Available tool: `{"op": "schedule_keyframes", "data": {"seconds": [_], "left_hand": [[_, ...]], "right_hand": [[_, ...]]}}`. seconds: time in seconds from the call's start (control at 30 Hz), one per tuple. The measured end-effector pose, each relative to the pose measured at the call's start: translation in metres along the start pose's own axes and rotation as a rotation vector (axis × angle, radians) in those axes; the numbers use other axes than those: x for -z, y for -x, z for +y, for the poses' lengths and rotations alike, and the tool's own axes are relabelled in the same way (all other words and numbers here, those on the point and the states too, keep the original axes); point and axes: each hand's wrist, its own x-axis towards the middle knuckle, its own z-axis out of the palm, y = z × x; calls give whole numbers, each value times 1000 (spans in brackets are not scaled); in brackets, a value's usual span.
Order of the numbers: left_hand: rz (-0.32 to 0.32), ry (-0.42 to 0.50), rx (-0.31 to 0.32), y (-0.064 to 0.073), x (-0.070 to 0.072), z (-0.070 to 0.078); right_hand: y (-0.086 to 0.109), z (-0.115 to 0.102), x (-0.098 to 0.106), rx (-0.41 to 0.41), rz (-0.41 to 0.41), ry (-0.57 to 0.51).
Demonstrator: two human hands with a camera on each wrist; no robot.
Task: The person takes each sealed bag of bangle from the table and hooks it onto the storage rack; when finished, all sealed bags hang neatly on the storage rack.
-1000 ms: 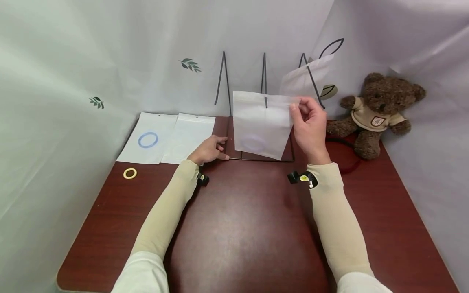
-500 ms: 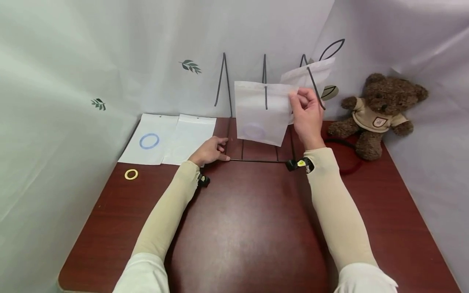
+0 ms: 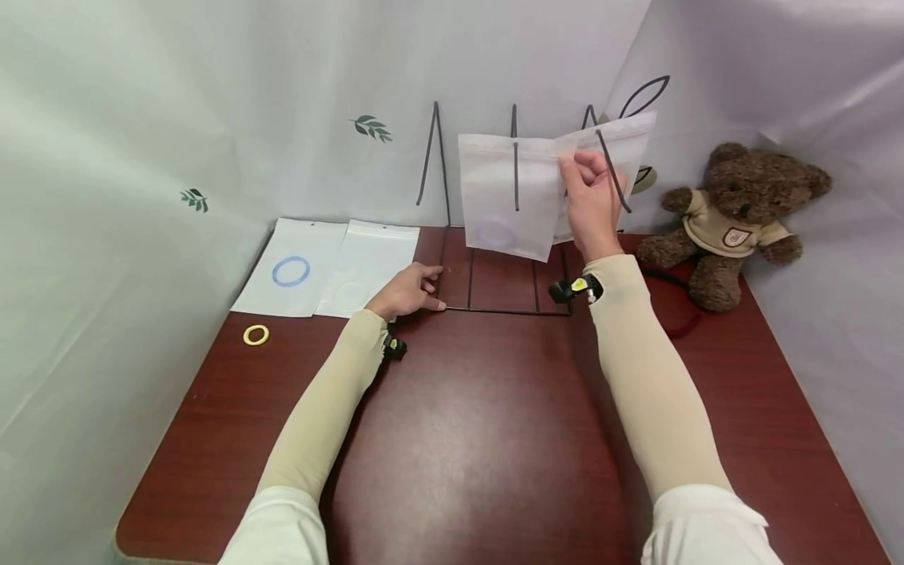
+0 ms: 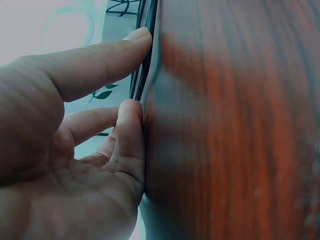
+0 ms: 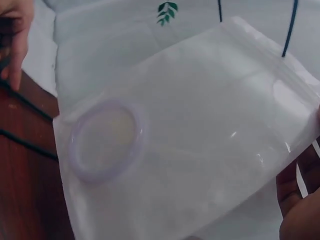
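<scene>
My right hand pinches the upper right corner of a frosted zip bag, up at the middle prong of a black wire rack. The prong's front rod runs over the bag's face. In the right wrist view a pale purple ring shows through the bag near its bottom. A second frosted bag hangs on the right prong, partly behind my right hand. My left hand holds the rack's front left corner, thumb on the front bar and fingertips at the side bar.
Two white bags lie flat at the back left, one with a blue ring showing. A yellow ring lies in front of them. A brown teddy bear sits at the back right by a dark red ring. Pale curtains surround the table.
My right hand has raised the bag up the middle prong, so more of the rod shows over it and the rack's base is uncovered below. My left hand has stayed at the rack's corner.
</scene>
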Motion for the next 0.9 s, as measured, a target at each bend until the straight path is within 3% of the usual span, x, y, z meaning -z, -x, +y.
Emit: {"op": "schedule_keyframes", "data": {"seconds": [0.5,0.9], "left_hand": [[5,-26,-18,-2,0,-2],[14,-40,-11,-1,-1,-1]], "right_hand": [[-14,3,-3,-6,33,-203],[-9,13,8,31,18,-236]]}}
